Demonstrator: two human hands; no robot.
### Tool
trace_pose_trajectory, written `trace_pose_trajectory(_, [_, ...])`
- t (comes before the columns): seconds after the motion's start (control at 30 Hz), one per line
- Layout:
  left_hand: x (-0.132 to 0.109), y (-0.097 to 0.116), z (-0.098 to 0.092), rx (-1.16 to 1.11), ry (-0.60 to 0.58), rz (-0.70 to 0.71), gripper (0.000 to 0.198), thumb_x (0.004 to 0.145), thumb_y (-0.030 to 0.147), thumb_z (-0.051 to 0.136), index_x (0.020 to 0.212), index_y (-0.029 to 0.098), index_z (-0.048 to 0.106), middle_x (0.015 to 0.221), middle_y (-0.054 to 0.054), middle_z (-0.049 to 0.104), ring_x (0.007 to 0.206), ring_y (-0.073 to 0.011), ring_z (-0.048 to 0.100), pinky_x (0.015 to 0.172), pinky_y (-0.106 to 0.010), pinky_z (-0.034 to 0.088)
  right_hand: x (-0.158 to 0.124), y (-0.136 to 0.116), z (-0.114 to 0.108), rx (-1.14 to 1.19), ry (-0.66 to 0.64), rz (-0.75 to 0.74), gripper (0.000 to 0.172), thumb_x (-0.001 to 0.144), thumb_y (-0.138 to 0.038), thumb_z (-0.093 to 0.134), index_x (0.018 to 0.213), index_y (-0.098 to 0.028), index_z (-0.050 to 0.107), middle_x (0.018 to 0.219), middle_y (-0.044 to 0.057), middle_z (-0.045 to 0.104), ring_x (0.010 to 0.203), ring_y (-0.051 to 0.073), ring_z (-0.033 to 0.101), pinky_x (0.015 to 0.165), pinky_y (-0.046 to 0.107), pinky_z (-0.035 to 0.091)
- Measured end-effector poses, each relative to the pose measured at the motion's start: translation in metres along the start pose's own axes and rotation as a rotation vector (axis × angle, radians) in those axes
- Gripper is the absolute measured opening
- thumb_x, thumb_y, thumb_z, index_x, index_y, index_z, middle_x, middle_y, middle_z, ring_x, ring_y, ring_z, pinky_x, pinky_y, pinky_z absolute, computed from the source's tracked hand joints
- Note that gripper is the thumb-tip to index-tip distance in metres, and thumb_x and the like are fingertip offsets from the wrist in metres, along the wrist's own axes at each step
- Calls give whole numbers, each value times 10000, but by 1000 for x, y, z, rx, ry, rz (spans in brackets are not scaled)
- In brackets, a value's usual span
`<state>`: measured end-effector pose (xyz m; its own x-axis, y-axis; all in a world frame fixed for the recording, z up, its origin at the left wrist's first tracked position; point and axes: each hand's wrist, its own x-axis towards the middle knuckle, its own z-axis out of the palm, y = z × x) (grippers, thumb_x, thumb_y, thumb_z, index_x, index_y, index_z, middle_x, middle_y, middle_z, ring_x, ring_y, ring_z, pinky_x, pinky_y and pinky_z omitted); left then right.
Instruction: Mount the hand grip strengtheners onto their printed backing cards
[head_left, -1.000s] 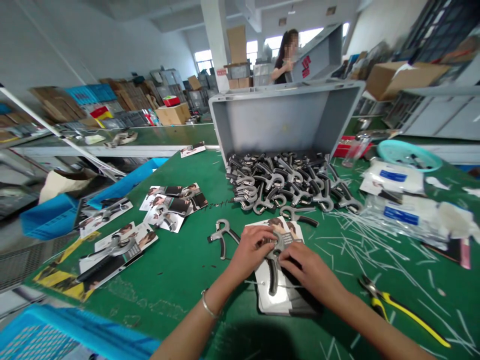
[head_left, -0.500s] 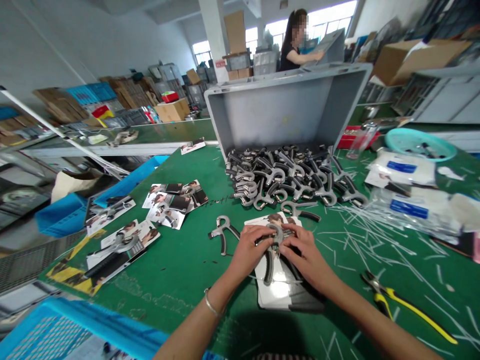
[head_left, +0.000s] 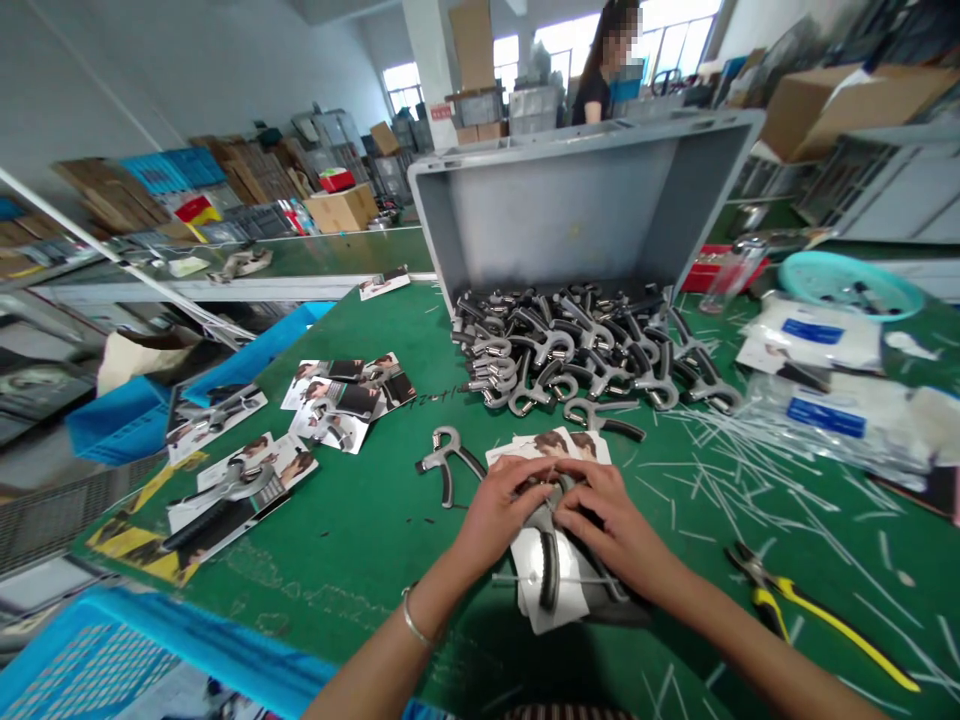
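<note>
My left hand (head_left: 499, 512) and my right hand (head_left: 611, 515) are both closed around the top of a grey-and-black hand grip strengthener (head_left: 550, 575). Its coil end is mostly covered by my fingers, while the handles point toward me. Beneath it lies a stack of printed backing cards (head_left: 541, 446), the top one turned slightly askew. A thin pale strip (head_left: 510, 578) crosses the handles. Just left of my hands, another hand grip strengthener (head_left: 445, 465) rests on the green table. Beyond the cards is a heap of hand grip strengtheners (head_left: 555, 340).
A grey crate (head_left: 555, 225) lies tipped on its side behind the heap. Yellow-handled pliers (head_left: 825, 622) and scattered white strips (head_left: 750, 460) lie at right. Carded grips (head_left: 240, 490) sit at left; a blue basket (head_left: 142, 650) stands front left. A person (head_left: 596, 80) is behind the crate.
The grip and its top card have shifted toward me, and my fingers have closed further over the coil end. A pale strip now shows across the handles.
</note>
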<state>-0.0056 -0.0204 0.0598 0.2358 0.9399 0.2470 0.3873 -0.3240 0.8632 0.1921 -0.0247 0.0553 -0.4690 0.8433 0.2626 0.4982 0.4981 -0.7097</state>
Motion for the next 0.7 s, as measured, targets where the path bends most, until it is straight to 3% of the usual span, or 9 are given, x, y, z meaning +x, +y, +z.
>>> trace_pose_trajectory(0.13, [-5,-7,3,-64,74,-59,196,867,247,672,1055,234,729,991,-52,723,978,-205,632,911,-339,472,2,-2,-1,76,25,45,124,941,-284,561,854,-251,642,1354,35,540,1291,256,420,1082,467,332])
trace_pose_trajectory(0.3, [-8,-6,9,-17,81,4,65,850,231,694,879,216,750,849,-42,724,914,-207,622,894,-353,451,4,-3,-2,138,22,91,147,952,-316,542,864,-254,642,1375,31,528,1304,251,405,1100,478,307])
trace_pose_trajectory(0.43, [-9,-5,9,-40,114,-10,55,846,200,696,876,207,742,862,-42,721,910,-201,617,883,-350,454,2,-4,-1,124,-11,93,157,948,-326,544,848,-248,637,1396,42,509,1316,265,388,1097,499,306])
trace_pose_trajectory(0.7, [-5,1,5,-102,74,11,68,839,173,703,869,210,751,901,-43,748,937,-200,641,938,-371,438,-1,-6,-1,88,-18,79,160,944,-331,540,847,-242,631,1413,49,501,1329,274,381,1100,506,299])
